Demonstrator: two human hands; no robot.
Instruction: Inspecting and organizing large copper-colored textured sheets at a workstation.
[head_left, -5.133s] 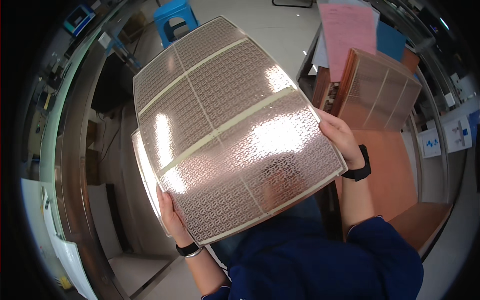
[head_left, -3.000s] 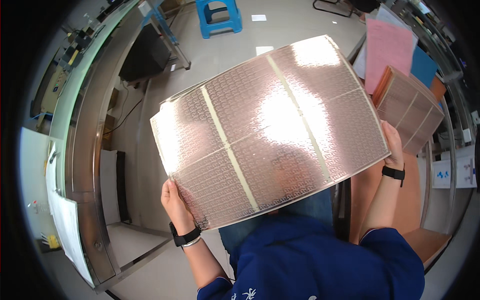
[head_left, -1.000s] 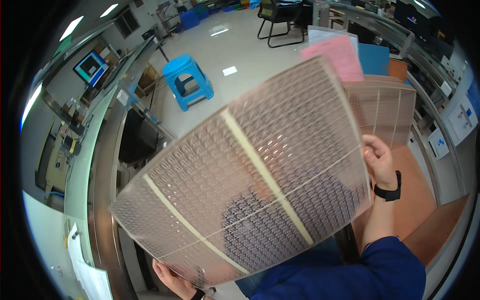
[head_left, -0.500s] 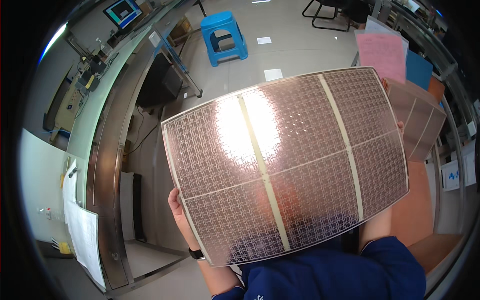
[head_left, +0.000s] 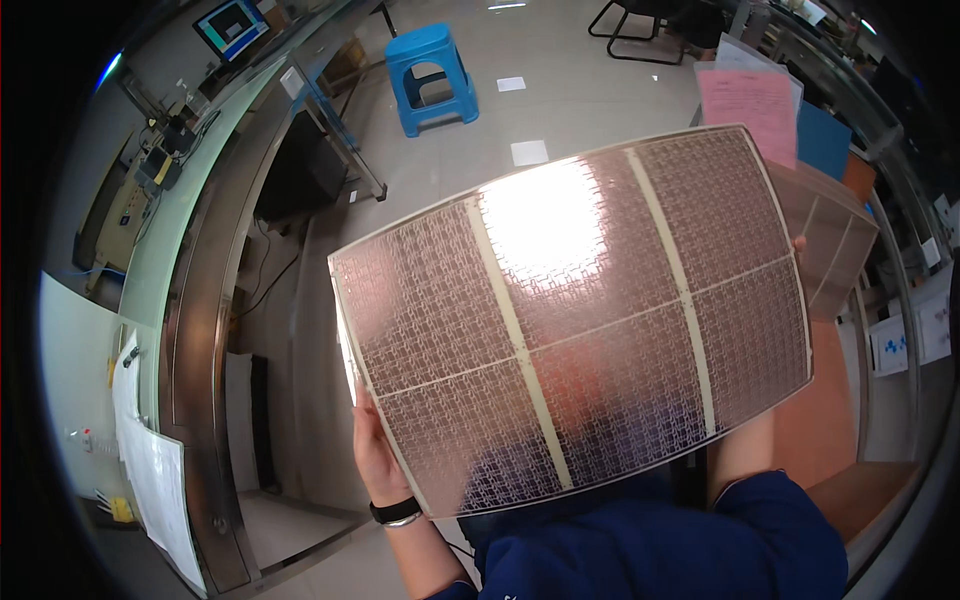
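Note:
I hold a large thin copper-coloured sheet (head_left: 580, 320) up in front of me. It is patterned with fine repeated shapes and split into panels by pale strips, and it catches a bright glare near its top. My left hand (head_left: 372, 455) grips its lower left edge, a black band on the wrist. My right hand (head_left: 798, 245) is almost wholly hidden behind the sheet's right edge; only fingertips show there.
A stack of similar sheets (head_left: 835, 250) lies on an orange surface (head_left: 825, 420) at the right, with pink (head_left: 748, 105) and blue (head_left: 822, 140) papers beyond. A blue stool (head_left: 432, 75) stands on the floor ahead. A long metal bench (head_left: 215, 260) runs along the left.
The sheet has been tilted and turned in my hands over the last seconds; it now faces me flatter and sits slightly lower right than half a second ago.

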